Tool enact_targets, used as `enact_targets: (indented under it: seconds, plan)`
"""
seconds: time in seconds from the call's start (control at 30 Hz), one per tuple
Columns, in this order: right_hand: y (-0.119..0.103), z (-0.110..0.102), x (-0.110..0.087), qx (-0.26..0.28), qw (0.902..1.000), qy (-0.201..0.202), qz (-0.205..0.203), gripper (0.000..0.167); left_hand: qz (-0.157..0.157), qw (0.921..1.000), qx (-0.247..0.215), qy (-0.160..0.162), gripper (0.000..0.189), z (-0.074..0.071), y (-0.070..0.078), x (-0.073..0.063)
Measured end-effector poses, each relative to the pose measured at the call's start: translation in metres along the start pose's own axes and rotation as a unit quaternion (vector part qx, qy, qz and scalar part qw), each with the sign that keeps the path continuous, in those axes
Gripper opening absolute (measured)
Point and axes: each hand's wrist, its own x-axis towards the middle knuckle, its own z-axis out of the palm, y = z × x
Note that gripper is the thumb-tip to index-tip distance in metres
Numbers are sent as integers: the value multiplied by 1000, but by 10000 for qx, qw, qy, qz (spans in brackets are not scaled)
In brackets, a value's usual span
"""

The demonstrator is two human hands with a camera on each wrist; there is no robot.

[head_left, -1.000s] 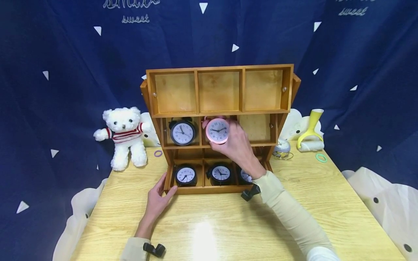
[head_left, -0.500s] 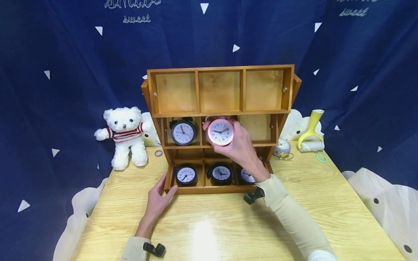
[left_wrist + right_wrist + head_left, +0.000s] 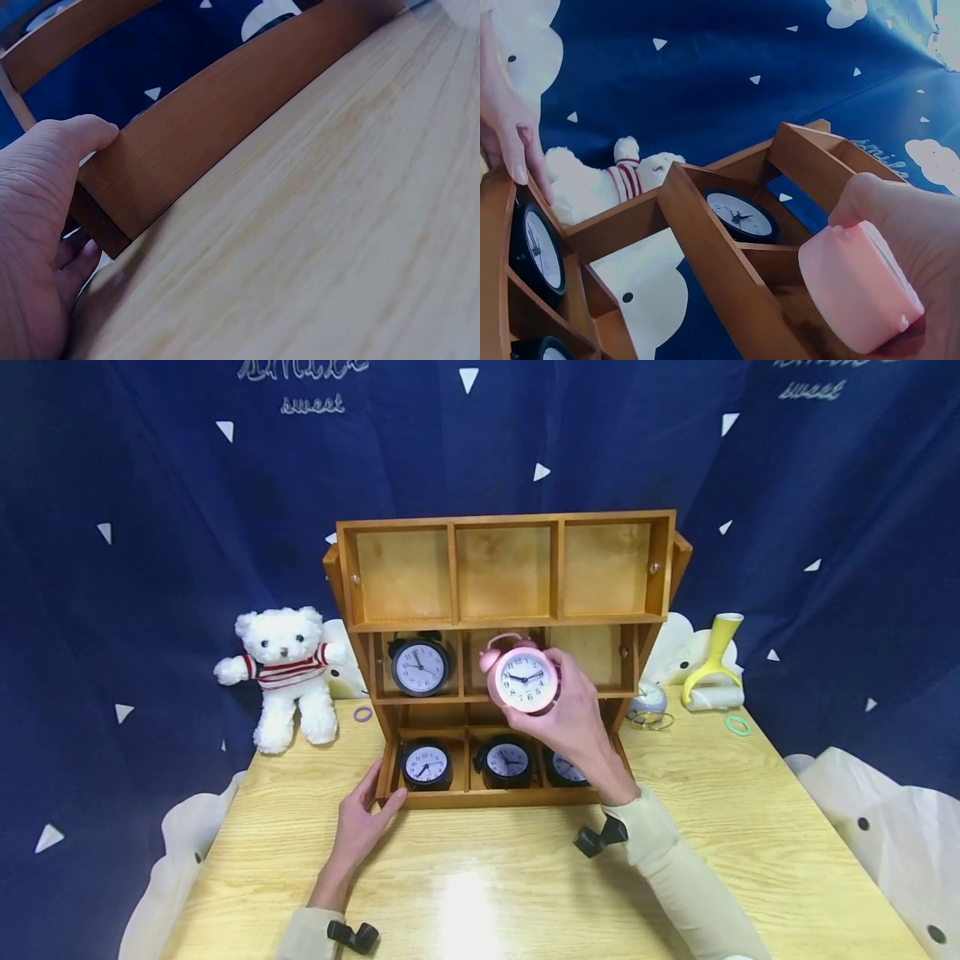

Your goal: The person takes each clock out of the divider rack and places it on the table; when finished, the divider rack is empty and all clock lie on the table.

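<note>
Fingers of my right hand wrap the pink clock before the shelf's middle row; left hand lies flat at 7 o'clock. Loose grip risks dropping it onto the 3 black clocks.

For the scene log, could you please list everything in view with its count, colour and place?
wooden shelf: 1, brown, three tiers, table centre
pink clock: 1, held before the middle tier
black clocks: 4, one middle tier left, three bottom tier
teddy bear: 1, white, striped jumper, left of shelf
rings: 2, purple by bear, green far right
yellow-handled roller: 1, right of shelf
table: 1, light wood
backdrop: 1, navy
left hand: rests on shelf's bottom left corner
right hand: grips pink clock
</note>
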Motion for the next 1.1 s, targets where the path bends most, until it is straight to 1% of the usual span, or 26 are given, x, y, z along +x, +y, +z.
enact_targets:
  seconds: [0.13,0.23,0.37,0.5,0.7,0.8,0.93,1.1]
  plan:
    - [5,-9,-9,-169,9996,205,-63,90,40,9999,81,61,77,0,-18,4]
    - [9,-16,-14,-242,9990,377,-84,92,160,9997,180,78,76,-1,-21,6]
    - [14,-25,-20,-225,9981,566,-13,92,286,9993,243,91,76,-1,-23,7]
    - [19,-35,-29,-247,9979,582,122,92,307,9991,277,127,76,-1,-24,6]
    - [30,-54,-42,-368,9971,576,319,92,127,9998,145,69,76,2,-25,5]
    - [37,-63,-48,-495,9962,603,398,91,100,9999,119,57,77,3,-25,5]
    - [48,-73,-55,-535,9951,685,461,89,147,9997,158,79,76,1,-25,4]
    - [60,-87,-65,-656,9925,831,604,87,-1,9999,143,76,76,1,-18,3]
